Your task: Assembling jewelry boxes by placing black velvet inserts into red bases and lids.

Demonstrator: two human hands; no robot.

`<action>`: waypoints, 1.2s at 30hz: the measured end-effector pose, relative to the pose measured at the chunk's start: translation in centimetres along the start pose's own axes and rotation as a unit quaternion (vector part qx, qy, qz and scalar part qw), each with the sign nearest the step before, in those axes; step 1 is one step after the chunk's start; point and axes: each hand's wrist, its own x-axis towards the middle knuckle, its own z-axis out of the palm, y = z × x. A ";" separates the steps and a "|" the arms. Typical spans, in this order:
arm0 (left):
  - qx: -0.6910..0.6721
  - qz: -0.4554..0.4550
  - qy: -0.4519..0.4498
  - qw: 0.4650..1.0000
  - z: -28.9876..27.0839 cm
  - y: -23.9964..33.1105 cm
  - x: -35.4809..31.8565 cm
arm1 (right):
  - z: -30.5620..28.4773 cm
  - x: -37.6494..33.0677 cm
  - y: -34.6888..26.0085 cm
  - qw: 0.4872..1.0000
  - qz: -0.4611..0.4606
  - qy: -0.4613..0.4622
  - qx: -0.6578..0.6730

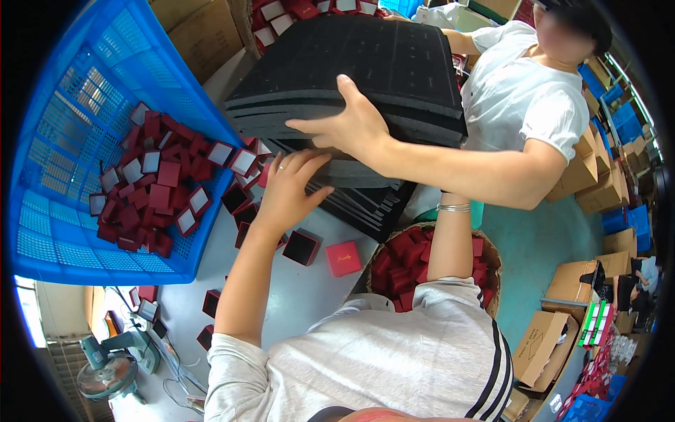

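Note:
A thick stack of black foam sheets (351, 63) lies over the table in front of me. My left hand (288, 190) is at its near edge by the lower layers, fingers apart and thumb stretched out, a ring on one finger. My right forearm (450, 246), with bangles at the wrist, reaches up toward the stack's right side; the hand itself is hidden behind a co-worker's arm. That co-worker's hand (351, 126) rests against the stack's front edge above my left hand. Beneath the stack, a slotted black foam sheet (358, 211) shows.
On the left, a blue plastic crate (140, 264) holds many small red boxes. More boxes, including a red lid (343, 259) and an open box (301, 247), lie on the grey table (281, 295). A round carton (496, 260) of red pieces stands right. A fan (105, 373) is lower left.

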 end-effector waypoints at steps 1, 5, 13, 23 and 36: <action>0.002 -0.004 0.003 1.000 0.4 -0.3 -0.5 | 1.1 -0.9 -0.6 0.998 0.007 0.009 -0.056; 0.015 -0.011 0.041 0.999 1.8 -1.1 -1.5 | 5.7 -4.8 -1.0 0.957 0.039 0.047 -0.282; 0.060 0.038 0.052 0.996 3.3 -1.4 -0.5 | -2.5 -3.4 1.5 0.716 -0.340 -0.189 -0.580; 0.129 0.096 0.217 0.963 5.4 -0.1 -1.7 | -2.1 -12.5 2.0 0.993 0.036 -0.100 -0.042; 0.005 0.145 0.344 0.928 3.8 0.0 -2.4 | 2.6 -18.2 -2.9 0.578 -0.014 -0.650 -0.493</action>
